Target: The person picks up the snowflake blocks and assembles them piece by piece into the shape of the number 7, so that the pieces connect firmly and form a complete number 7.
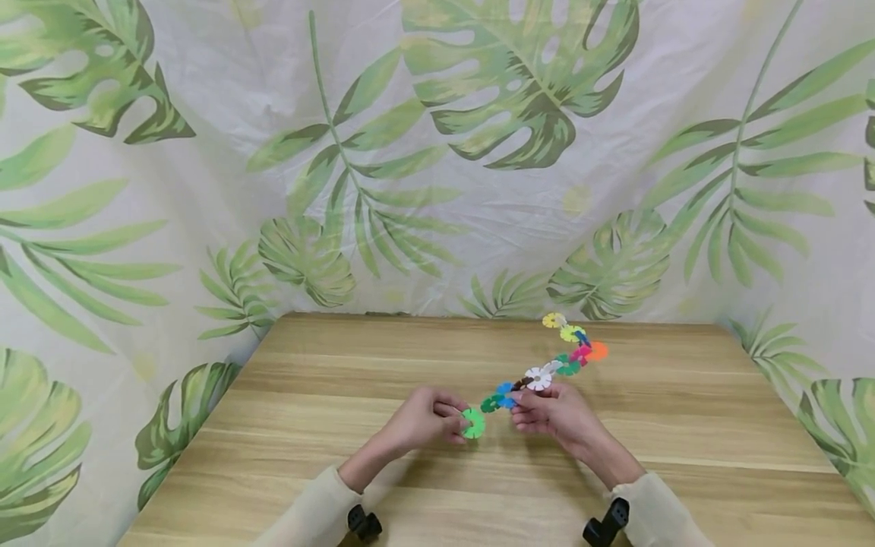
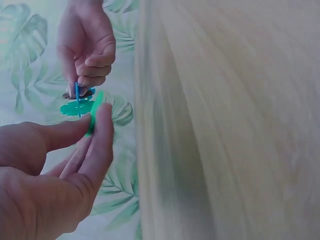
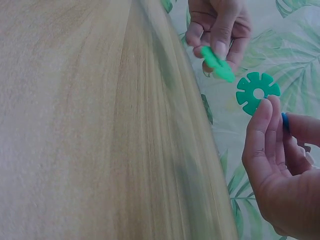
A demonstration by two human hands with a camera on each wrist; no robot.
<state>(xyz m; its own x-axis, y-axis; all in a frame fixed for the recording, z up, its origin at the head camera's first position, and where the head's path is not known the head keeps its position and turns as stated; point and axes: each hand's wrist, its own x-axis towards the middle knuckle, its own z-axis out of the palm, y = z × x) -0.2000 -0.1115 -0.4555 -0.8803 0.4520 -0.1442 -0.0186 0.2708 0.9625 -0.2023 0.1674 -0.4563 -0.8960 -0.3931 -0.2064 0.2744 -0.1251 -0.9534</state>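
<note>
Between thumb and fingers my left hand (image 1: 427, 418) pinches a bright green notched disc (image 1: 473, 423), shaped like a snowflake. Opposite it, my right hand (image 1: 557, 414) pinches the blue disc (image 1: 506, 394) near the front end of a chain of linked discs. A darker green disc (image 3: 251, 89) forms that end, pointing at the bright green one, with a small gap between them. Behind the blue piece follow a brown disc, a white disc (image 1: 538, 378), another green one, a pink one, an orange disc (image 1: 598, 351) and yellow ones (image 1: 554, 320) at the far tip.
Both hands are above a wood-grain table (image 1: 307, 372). A leaf-patterned cloth (image 1: 478, 228) hangs behind it and at its sides. Black wrist devices (image 1: 364, 523) sit at both sleeves.
</note>
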